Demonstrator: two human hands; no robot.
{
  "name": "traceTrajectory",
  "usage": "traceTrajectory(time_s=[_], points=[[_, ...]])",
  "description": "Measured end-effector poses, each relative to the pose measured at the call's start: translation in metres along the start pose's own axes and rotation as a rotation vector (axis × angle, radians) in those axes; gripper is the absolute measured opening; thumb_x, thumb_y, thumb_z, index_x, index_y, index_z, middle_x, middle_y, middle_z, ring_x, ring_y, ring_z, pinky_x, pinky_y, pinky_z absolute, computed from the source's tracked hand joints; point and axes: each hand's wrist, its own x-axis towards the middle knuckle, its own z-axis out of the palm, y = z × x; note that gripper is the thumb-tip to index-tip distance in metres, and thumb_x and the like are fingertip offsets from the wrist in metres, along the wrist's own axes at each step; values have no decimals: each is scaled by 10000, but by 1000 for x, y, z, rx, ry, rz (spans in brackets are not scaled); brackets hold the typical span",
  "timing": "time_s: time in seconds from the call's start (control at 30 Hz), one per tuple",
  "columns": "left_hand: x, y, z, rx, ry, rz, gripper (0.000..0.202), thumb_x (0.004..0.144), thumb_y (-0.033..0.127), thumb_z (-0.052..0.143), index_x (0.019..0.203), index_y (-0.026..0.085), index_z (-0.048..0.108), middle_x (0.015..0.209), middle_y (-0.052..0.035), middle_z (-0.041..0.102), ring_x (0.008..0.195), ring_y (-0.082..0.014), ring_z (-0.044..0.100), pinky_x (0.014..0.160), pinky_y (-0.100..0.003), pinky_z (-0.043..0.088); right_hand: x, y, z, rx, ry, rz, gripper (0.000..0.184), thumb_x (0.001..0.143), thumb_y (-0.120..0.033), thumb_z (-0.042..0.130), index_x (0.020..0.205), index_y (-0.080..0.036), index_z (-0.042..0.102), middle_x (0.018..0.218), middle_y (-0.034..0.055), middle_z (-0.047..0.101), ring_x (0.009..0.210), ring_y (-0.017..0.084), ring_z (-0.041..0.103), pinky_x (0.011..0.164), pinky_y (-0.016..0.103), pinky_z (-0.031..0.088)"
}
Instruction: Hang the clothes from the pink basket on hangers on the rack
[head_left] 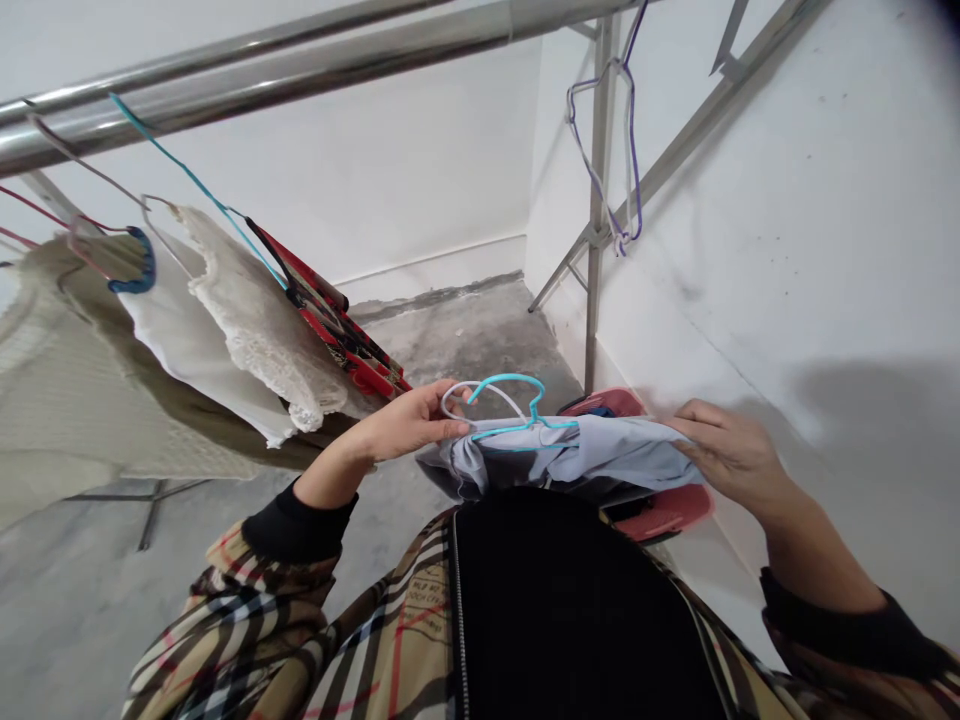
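A pale blue-grey garment (600,455) is stretched between my two hands at waist height. My left hand (412,420) is closed on its left end, pinching the cloth together with a white wire hanger (452,398). A turquoise wire hanger (517,400) lies on top of the garment, its hook pointing up. My right hand (724,450) grips the garment's right end with fingers pressed on the cloth. Under the garment shows a red plastic basket (667,510).
A steel clothes rail (300,70) runs overhead at the left with several garments on hangers: cream knits (255,320), a white piece and a red patterned one (337,320). An empty purple hanger (626,150) hangs on the rack's upright. White wall close at right; concrete floor below.
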Motion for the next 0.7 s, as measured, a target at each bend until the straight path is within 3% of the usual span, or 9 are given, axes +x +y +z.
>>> traceTrajectory(time_s=[0.23,0.37,0.5,0.63,0.7], points=[[-1,23,10,-705,249,77,286,759,181,745,992,204,582,766,36,637,630,-86,635,596,-177,521,4,6,16,-86,-135,18,291,944,-227,541,1177,-312,694,755,13,573,670,120,575,565,232,419],[-3,27,22,-913,358,84,221,799,138,681,995,196,597,768,32,655,629,-85,653,607,-173,544,6,12,25,-25,-5,34,290,949,-213,527,1179,-284,690,808,33,602,693,129,588,571,240,439],[0,9,22,-714,385,73,363,770,185,740,1096,205,581,815,16,670,650,-89,642,594,-170,520,7,14,26,-8,182,27,214,934,-235,555,1050,-252,733,802,43,615,670,132,594,564,250,457],[3,-12,12,-175,535,257,385,815,334,711,1153,211,575,822,19,624,592,-61,536,551,-166,446,8,11,25,2,199,26,204,920,-229,571,1034,-259,738,772,37,608,631,130,580,535,252,449],[3,-18,8,133,632,381,402,827,388,686,1172,213,576,922,-17,639,688,-92,562,640,-210,475,9,9,25,11,206,41,200,918,-240,571,1023,-260,740,764,42,604,623,137,574,519,258,442]])
